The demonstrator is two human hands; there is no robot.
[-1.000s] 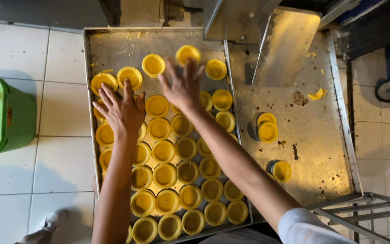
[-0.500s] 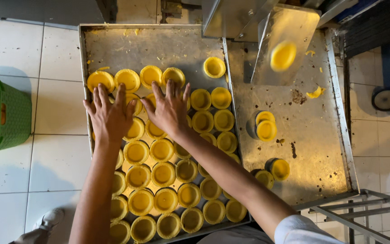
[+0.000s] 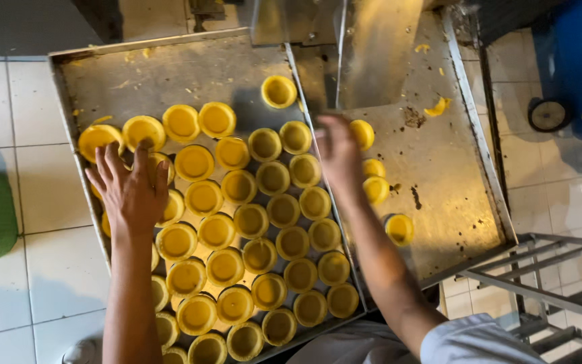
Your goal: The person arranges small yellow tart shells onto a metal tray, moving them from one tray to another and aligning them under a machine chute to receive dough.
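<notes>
We are viewing metal tray point(image 3: 170, 71) packed with yellow tart shells point(image 3: 250, 222), seen from above. Left hand point(image 3: 131, 192) is lying flat on shells at tray's left edge, fingers point(image 3: 112, 162) spread apart, tips touching shells beneath, clamping none. Right hand point(image 3: 338, 155) is hovering blurred over tray's right rim, beside loose shells point(image 3: 375, 178) on adjoining steel table point(image 3: 453, 195); whether its fingers are closing on a shell we cannot tell. Single shell point(image 3: 279, 91) is sitting apart, beyond rows.

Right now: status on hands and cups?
Left hand flat on cups in tray. Right hand, blurred, over tray edge beside loose cups on chute table. Nothing gripped that I can see.
</notes>
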